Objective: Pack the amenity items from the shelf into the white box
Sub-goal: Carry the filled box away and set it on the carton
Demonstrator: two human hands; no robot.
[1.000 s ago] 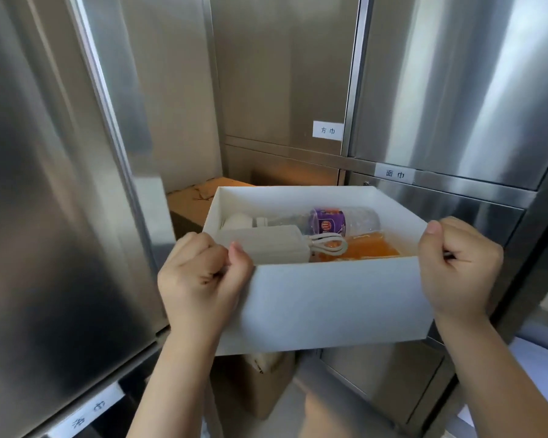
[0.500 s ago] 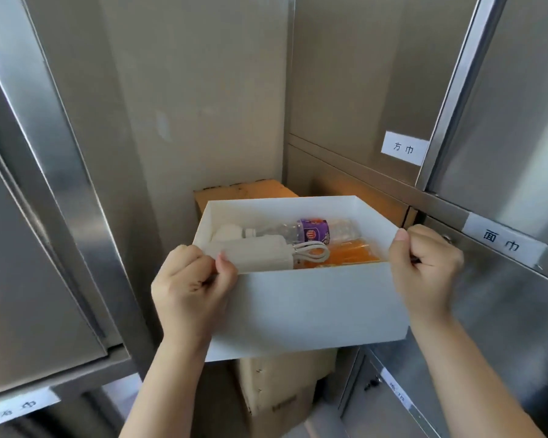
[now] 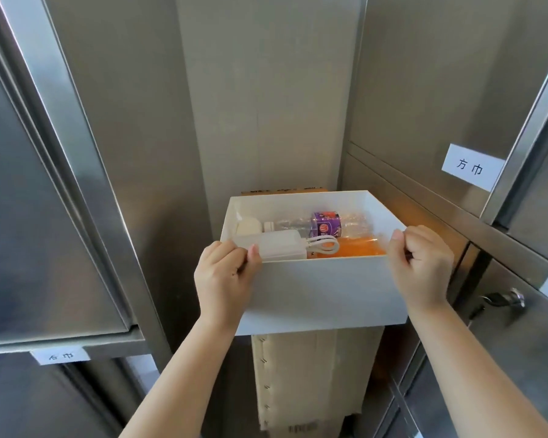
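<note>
The white box [image 3: 323, 292] is held between both hands, above the cardboard carton [image 3: 314, 374]. The left hand [image 3: 225, 276] clasps the box's near left corner, thumb over the rim. The right hand [image 3: 421, 267] clasps its near right corner the same way. Inside the box lie a clear bottle [image 3: 326, 224], a white power bank [image 3: 282, 246] and an orange packet [image 3: 358, 249].
</note>
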